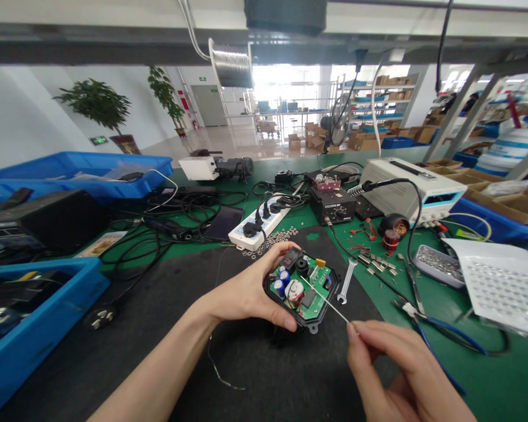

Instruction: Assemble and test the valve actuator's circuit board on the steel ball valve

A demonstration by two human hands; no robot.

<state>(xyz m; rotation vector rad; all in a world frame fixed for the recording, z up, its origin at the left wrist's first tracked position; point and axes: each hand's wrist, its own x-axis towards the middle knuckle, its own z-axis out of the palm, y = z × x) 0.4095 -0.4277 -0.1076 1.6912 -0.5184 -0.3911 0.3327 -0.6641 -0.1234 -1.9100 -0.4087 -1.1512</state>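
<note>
My left hand (256,293) is wrapped round a black octagonal housing (313,329), thumb along its near side, and holds it tilted above the dark mat. Inside sits a green circuit board (319,306) with blue capacitors (281,281), a round black buzzer (302,267) and a yellow part (320,263). Between thumb and fingertips my right hand (389,357) pinches a thin whitish rod (332,306). Its far end reaches over the board near the buzzer; whether it touches is unclear. An open-ended wrench (347,281) lies just right of the housing.
Behind the housing are scattered nuts (281,235) and a white power strip (259,223). A soldering station (333,203), its iron (411,258) and blue-handled pliers (426,319) are to the right. A blue bin (70,305) stands left; loose wire (215,366) lies on the mat (158,305).
</note>
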